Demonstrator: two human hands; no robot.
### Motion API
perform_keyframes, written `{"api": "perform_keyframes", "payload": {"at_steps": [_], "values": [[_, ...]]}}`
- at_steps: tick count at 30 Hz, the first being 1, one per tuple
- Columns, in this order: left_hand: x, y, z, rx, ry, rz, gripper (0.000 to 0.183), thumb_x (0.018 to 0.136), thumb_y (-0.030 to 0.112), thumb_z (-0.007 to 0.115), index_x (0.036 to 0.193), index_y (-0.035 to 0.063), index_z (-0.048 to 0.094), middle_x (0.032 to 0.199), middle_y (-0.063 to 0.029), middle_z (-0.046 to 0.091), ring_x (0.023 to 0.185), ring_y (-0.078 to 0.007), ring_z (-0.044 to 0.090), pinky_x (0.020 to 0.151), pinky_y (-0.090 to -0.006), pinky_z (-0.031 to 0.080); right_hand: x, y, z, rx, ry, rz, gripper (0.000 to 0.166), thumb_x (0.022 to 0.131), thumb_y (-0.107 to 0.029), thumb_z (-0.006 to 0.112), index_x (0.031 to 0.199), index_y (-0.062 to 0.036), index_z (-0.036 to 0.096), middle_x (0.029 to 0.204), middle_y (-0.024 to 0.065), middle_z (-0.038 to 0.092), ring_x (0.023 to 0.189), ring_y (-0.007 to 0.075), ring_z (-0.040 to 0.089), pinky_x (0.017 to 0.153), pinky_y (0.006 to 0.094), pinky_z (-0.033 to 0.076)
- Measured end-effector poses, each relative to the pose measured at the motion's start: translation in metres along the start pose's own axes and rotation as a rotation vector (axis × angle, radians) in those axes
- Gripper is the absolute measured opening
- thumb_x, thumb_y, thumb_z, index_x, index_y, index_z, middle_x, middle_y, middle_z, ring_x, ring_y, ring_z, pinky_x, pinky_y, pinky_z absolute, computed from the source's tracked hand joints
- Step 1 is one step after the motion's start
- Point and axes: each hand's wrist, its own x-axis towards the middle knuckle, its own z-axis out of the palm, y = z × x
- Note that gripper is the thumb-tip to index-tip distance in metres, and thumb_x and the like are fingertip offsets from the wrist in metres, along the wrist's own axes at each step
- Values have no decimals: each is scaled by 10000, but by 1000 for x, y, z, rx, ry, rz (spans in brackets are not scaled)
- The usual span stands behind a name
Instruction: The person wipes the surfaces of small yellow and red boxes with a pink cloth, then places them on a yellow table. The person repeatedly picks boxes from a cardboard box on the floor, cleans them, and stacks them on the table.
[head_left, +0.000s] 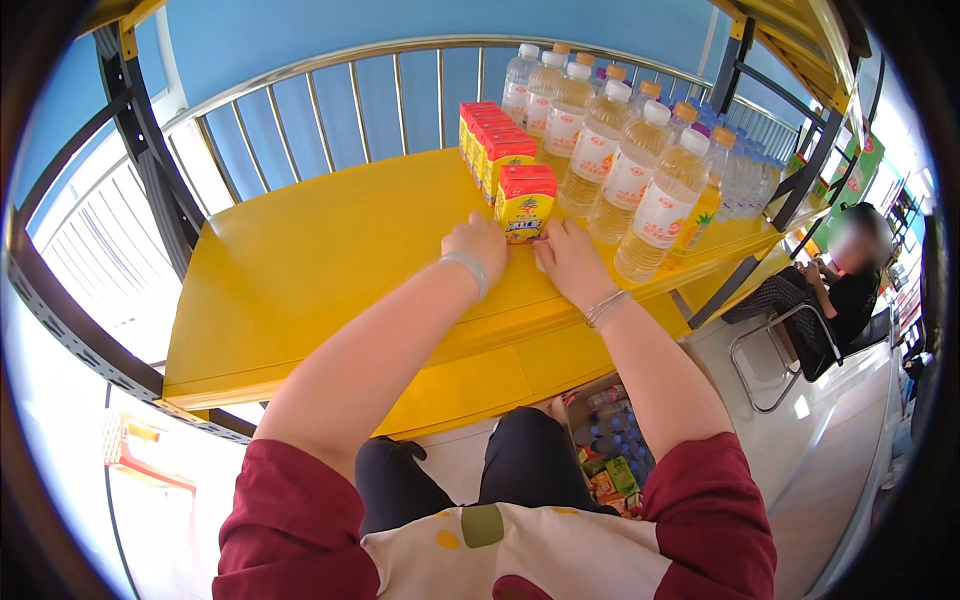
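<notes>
A red and yellow drink carton (526, 204) stands upright at the front of a row of matching cartons (491, 142) on the yellow shelf (322, 240). My left hand (478, 249) is at the carton's lower left side, with its fingers curled and partly hidden. At the lower right side, my right hand (576, 262) has its thumb and fingers against the carton. Both hands hold it between them, low down near the shelf surface. A narrow gap separates this carton from the one behind it.
Rows of clear drink bottles (649, 210) stand close on the right. A metal rail (352, 112) runs behind the shelf, with dark uprights (150, 142) at its ends. Below is a cardboard box (574, 420) of bottles and cartons. A person (847, 285) sits on a chair at right.
</notes>
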Motion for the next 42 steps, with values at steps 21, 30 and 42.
{"api": "perform_keyframes", "payload": {"at_steps": [21, 30, 42], "values": [[-1, -31, 7, -450, 121, 361, 186, 825, 201, 520, 901, 56, 607, 834, -114, 571, 773, -253, 572, 702, -339, 461, 7, -2, 7, 170, 20, -31, 180, 762, -86, 572, 902, -22, 477, 860, 139, 503, 834, 315, 509, 721, 386, 437], [4, -34, 15, -558, 132, 373, 171, 806, 148, 540, 920, 38, 605, 824, -106, 578, 768, -217, 578, 722, -313, 464, 8, 3, 6, 180, 2, -32, 156, 775, -103, 575, 882, -17, 501, 869, 142, 519, 851, 316, 512, 741, 380, 430], [2, -33, 16, -436, 197, 306, 235, 803, 184, 556, 1018, 90, 581, 1000, -105, 514, 962, -255, 534, 844, -349, 432, 7, 4, 8, 174, -19, 11, 204, 805, -156, 547, 960, -24, 525, 941, 145, 524, 891, 319, 509, 792, 375, 424]]}}
